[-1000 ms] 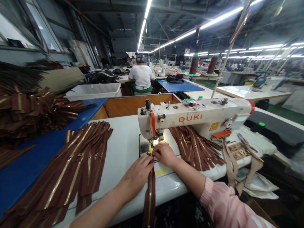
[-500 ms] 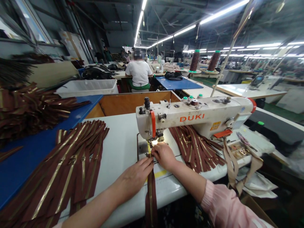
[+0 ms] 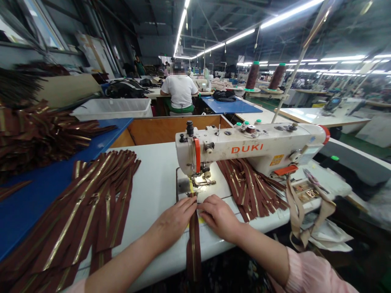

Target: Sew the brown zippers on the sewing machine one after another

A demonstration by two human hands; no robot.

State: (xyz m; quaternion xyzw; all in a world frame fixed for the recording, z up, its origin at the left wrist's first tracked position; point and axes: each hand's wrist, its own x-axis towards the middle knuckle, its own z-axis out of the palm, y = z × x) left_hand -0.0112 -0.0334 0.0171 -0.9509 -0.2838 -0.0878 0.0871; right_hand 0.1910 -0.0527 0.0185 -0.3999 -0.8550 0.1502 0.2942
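Drawn back from the needle since the earlier frame, the right hand now lies beside the left hand, well below the steel presser foot, which sits bare and lit at 12 o'clock. The left hand is curled, its fingers gripping the left edge of a brown zipper tape with gold metal teeth. The right hand is open and flat, its fingertips against the tape's other edge. The tape runs from between the hands at 12 o'clock, over the table's near edge, and hangs down at 6 o'clock.

Above the hands stands a white DUKI industrial sewing machine on a white sewing table. A pile of brown gold-toothed zippers lies at 9 o'clock, and a second brown zipper pile lies under the machine's arm at 1 o'clock. Beige fabric straps hang at 3 o'clock. A seated co-worker in a white T-shirt works far off at 12 o'clock.
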